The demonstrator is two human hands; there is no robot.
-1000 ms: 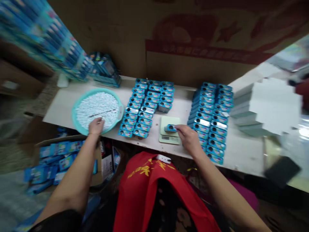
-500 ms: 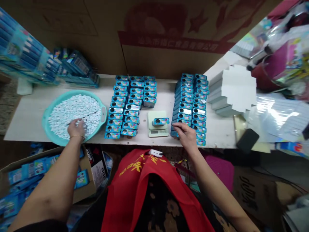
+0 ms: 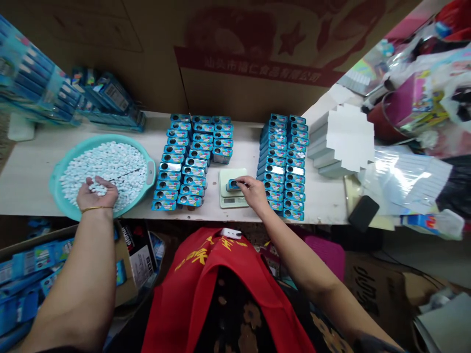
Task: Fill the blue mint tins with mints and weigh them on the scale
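Blue rectangular box [image 3: 232,185], one: on or just above one pale-green flat scale [image 3: 241,172], right end pinched in right grip [image 3: 254,192]. Left grip [image 3: 96,198]: half-curled, holding small white pellets [image 3: 97,188], over one turquoise plastic basin [image 3: 55,185]. Columns of matching boxes [image 3: 193,180]: five.

Printed cardboard [image 3: 228,95], black rectangular slab [image 3: 363,213], red container [image 3: 380,118]

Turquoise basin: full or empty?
Not empty: white pieces spread across most of the turquoise basin; their depth can't be told. Left hand is cupped among them.
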